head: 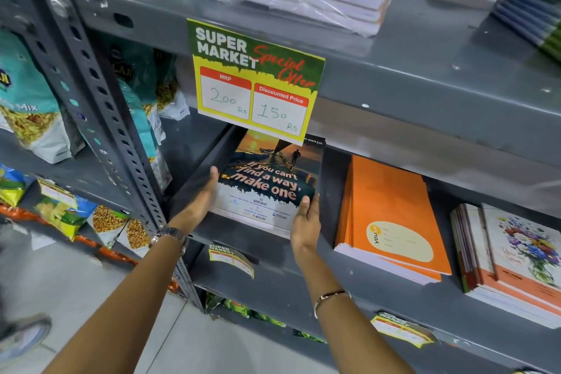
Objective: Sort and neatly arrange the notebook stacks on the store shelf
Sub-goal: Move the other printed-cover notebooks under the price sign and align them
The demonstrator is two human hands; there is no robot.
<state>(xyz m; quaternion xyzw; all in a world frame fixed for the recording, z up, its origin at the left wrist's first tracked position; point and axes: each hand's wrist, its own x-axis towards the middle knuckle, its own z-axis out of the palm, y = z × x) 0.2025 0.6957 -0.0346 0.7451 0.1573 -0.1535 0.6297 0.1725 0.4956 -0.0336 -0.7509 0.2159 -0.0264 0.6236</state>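
The notebook stack [267, 188] is held between both hands, left hand [200, 200] and right hand [306, 222]. Below the price sign [255, 79], its front edge overhangs the shelf [303, 276]. If released early, it could tip off.

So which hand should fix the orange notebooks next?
Probably the right hand: it grips the sunset notebook's right edge, the side where the orange notebooks lie. The left hand sits farther away.
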